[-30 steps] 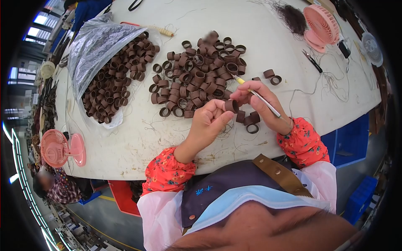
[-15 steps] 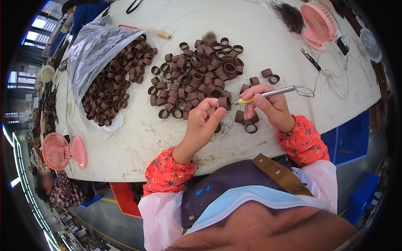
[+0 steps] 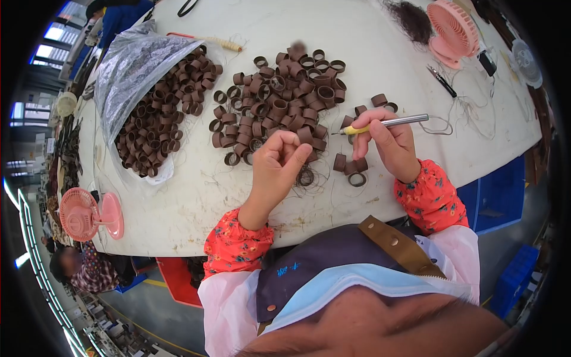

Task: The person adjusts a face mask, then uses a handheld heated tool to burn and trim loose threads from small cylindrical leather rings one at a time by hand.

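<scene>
My left hand (image 3: 275, 166) is closed, thumb and finger pinching a brown ring (image 3: 304, 135) at the near edge of a large heap of similar brown rings (image 3: 279, 107). In my right hand (image 3: 389, 143) is a pen-shaped tool (image 3: 389, 122) with a yellow grip, a silver shaft and a thin metal tip. The tip points left toward the held ring, apart from it. A thin loop trails from the tool's back end. Several loose rings (image 3: 357, 179) lie below and beside my right hand. Loose threads are scattered under my left hand.
A clear plastic bag (image 3: 134, 65) spills more brown rings on the left of the white table (image 3: 196, 220). Pink fans (image 3: 453, 30) stand at the back right and front left. Black snips (image 3: 441, 82) and a dark thread bundle (image 3: 409, 22) lie at the right. Another person sits at lower left.
My hands have drawn apart. The tool's tip has left the ring at my left fingers, and my left hand has shifted slightly left and toward the heap.
</scene>
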Action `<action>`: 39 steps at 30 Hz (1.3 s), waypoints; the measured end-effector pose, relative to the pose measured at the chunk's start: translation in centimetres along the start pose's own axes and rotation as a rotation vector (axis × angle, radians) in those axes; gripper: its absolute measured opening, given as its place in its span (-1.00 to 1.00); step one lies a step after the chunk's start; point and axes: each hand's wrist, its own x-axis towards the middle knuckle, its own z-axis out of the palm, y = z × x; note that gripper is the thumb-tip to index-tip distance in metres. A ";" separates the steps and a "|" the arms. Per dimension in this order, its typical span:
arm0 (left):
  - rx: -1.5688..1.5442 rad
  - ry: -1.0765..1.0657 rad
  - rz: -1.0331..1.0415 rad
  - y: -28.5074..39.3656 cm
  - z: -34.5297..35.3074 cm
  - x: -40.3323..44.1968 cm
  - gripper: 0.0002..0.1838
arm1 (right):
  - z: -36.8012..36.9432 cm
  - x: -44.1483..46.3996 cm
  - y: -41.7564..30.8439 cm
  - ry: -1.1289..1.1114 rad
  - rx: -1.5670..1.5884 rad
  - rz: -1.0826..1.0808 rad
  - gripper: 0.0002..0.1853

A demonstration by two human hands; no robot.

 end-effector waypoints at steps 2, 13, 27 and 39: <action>0.332 0.127 0.161 0.0 -0.9 0.7 -0.85 | -0.2 0.2 0.0 0.035 -0.001 -0.030 -0.70; 0.858 -0.138 0.350 1.2 -1.0 0.5 -0.77 | -0.3 0.6 -0.3 0.129 -0.064 -0.063 -0.69; -0.095 -0.304 0.034 -0.4 0.3 0.1 -0.79 | 1.4 0.7 0.2 -0.181 -0.566 -0.326 -0.63; -0.473 -0.511 -0.287 0.8 0.4 -0.4 -0.76 | 1.2 0.4 0.7 -0.191 -0.495 -0.320 -0.62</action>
